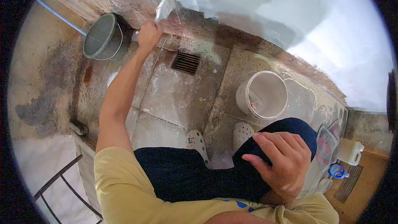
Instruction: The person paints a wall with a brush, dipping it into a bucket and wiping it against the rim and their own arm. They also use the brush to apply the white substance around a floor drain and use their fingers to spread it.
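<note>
My left hand reaches out at the foot of the wall, its fingers wrapped round a paintbrush. The brush's broad head, whitish with paint, lies against the stained, brownish lower strip of the wall. Above that strip the wall carries white and pale grey-green paint with a ragged lower edge. My right hand rests on my dark-trousered knee, empty, with the fingers stretched and the thumb apart. In front of that knee stands a whitish bucket with a small pale thing inside.
A dark grey bucket with a wire handle stands left of my left hand, a blue pipe behind it. A drain grate is set in the tiled floor. At the right are a plastic jug and a blue-capped container.
</note>
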Available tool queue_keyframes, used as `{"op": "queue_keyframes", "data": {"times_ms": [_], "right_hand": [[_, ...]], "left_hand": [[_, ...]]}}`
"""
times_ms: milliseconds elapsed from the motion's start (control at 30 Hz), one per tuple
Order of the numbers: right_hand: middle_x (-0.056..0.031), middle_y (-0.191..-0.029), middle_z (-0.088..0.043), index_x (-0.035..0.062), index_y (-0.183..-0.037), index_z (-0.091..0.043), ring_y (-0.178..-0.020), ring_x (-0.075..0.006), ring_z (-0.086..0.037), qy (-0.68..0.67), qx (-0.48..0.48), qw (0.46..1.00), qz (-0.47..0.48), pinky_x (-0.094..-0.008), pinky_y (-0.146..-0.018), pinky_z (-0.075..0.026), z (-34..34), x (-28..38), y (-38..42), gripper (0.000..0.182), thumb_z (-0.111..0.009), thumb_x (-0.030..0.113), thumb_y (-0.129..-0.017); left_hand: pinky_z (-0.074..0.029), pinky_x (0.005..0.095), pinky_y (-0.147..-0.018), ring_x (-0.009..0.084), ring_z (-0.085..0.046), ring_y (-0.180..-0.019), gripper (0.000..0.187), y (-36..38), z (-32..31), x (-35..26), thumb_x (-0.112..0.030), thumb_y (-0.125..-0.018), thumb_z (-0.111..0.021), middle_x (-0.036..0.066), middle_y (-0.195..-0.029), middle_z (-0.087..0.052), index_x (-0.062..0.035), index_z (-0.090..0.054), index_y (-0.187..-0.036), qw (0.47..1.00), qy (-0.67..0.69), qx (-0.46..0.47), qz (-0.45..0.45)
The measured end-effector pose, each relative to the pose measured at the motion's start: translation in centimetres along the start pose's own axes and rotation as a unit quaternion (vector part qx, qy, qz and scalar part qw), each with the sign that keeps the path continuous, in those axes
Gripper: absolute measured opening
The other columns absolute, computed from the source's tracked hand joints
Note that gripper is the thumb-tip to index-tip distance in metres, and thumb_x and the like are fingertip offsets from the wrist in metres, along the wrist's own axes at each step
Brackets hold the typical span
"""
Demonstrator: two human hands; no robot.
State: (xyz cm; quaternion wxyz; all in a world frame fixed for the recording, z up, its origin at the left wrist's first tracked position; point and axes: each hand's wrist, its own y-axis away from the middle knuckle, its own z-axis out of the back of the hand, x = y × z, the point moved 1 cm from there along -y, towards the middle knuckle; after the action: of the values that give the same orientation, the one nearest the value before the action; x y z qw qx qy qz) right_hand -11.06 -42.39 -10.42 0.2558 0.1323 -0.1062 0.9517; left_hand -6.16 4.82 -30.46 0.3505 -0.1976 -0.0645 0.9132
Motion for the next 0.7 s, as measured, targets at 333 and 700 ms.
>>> {"op": "queue_keyframes", "data": {"times_ms": [333, 700], "right_hand": [[-0.0016, -0.093, -0.067, 0.0087, -0.099, -0.067, -0.083, -0.0193, -0.064, 0.01, 0.001, 1.0, 0.012, -0.0328, -0.074, -0.05, -0.2, 0.1, -0.4, 0.039, -0.076, 0.034, -0.07], [-0.0018, -0.093, -0.067, 0.0084, -0.099, -0.067, -0.083, -0.0198, -0.064, 0.01, 0.005, 1.0, 0.008, -0.0328, -0.074, -0.051, -0.1, 0.1, -0.4, 0.039, -0.076, 0.033, -0.071]], "left_hand": [[-0.054, 0.0509, -0.071, 0.0442, -0.066, -0.079, 0.028, 3.1, -2.6, -4.2, -0.02, -0.083, -0.057, 0.028, -0.082, -0.065, 0.0065, -0.065, -0.078, 0.978, 0.001, -0.009, -0.207], [-0.053, 0.0533, -0.064, 0.0475, -0.065, -0.076, 0.025, 3.1, -2.0, -5.4, -0.018, -0.085, -0.056, 0.031, -0.079, -0.064, 0.0063, -0.056, -0.091, 0.966, 0.053, 0.05, -0.248]]}}
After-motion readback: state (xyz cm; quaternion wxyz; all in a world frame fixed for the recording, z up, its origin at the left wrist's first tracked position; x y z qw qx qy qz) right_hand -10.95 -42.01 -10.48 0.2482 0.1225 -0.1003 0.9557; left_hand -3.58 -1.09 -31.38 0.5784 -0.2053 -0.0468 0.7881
